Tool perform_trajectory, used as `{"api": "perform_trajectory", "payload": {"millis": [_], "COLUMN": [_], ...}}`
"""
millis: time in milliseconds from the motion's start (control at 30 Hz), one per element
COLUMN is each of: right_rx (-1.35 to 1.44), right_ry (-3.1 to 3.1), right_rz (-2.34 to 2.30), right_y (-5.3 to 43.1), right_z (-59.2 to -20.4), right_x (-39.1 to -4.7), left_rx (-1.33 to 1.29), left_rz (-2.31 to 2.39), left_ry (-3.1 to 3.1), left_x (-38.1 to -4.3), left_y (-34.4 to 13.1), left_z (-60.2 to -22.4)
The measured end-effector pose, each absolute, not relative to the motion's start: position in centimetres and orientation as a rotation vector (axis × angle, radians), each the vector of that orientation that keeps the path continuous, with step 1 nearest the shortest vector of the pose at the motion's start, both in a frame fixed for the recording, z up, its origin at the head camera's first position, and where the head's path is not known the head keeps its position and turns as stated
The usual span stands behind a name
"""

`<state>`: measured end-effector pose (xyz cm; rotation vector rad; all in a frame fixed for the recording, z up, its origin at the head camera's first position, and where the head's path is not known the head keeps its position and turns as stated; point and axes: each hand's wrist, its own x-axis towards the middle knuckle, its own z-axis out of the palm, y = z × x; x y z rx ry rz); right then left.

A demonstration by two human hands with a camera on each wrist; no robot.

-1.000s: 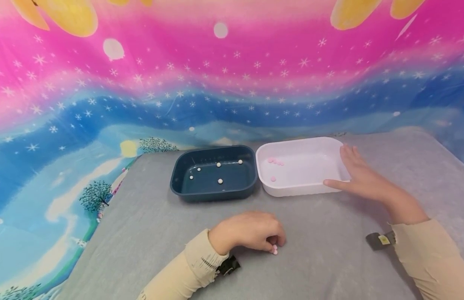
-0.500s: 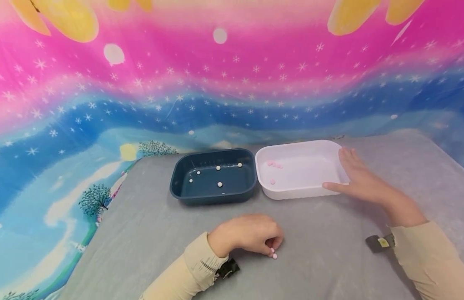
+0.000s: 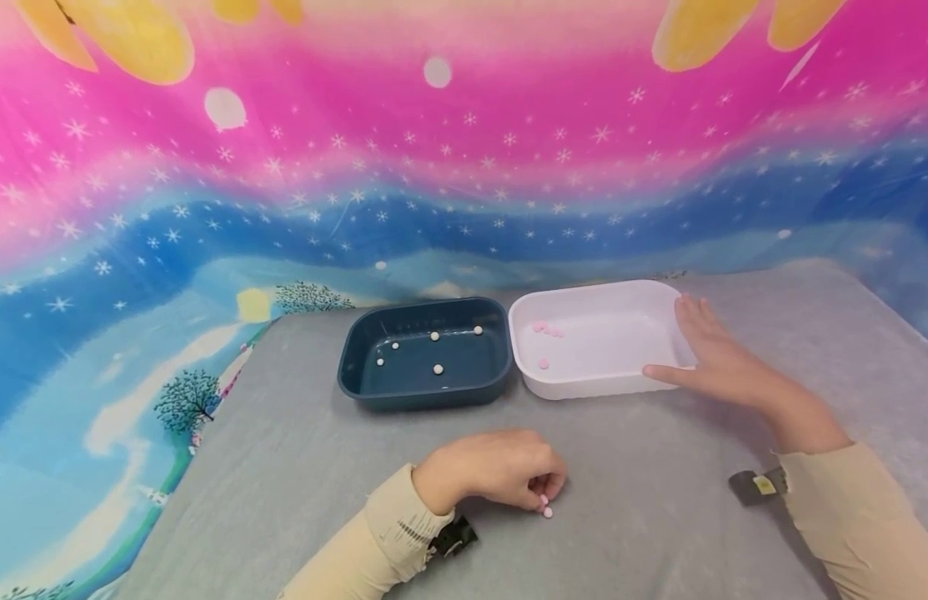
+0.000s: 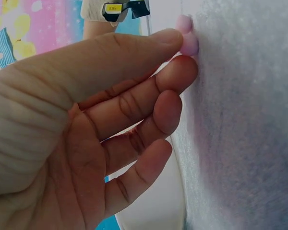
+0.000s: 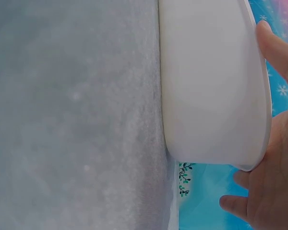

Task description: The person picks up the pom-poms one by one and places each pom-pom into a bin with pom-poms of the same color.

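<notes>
My left hand [image 3: 489, 471] is low over the grey cloth, its thumb and fingertips pinching a small pink bead [image 4: 189, 44]. A second pink bead [image 3: 548, 512] lies against the cloth right by those fingertips. My right hand [image 3: 726, 354] rests at the right end of the white tray [image 3: 584, 388], fingers straight and spread. Its thumb [image 5: 273, 45] reaches along the front rim, while the other fingers are at the end wall. Inside the tray's left part are several pink beads [image 3: 544, 364].
A dark blue-green tray [image 3: 426, 402] stands directly left of the white one and contains several white beads [image 3: 438, 369]. Grey cloth [image 3: 629, 492] covers the table. A printed curtain [image 3: 403, 167] hangs behind the trays.
The head view has shifted slightly. Both hands keep nearly the same places, and the two pink beads at my left fingertips have moved slightly relative to each other.
</notes>
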<state>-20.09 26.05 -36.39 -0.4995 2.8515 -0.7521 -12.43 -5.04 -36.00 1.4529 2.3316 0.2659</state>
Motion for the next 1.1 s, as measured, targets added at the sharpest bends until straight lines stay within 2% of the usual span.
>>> {"api": "perform_trajectory", "payload": {"millis": [600, 1100], "right_rx": [-0.510, -0.508], "right_ry": [2.856, 2.859], "right_rz": [-0.757, -0.778], "right_y": [26.1, 26.0], "right_z": [-36.6, -36.4], "right_x": [-20.3, -20.1], "left_rx": [1.490, 1.484], "left_rz": [0.297, 0.326], "left_ry": [2.335, 2.457], "left_x": [-12.7, -13.3], "left_y": [-5.5, -6.7], "left_z": [-35.5, -33.5]}}
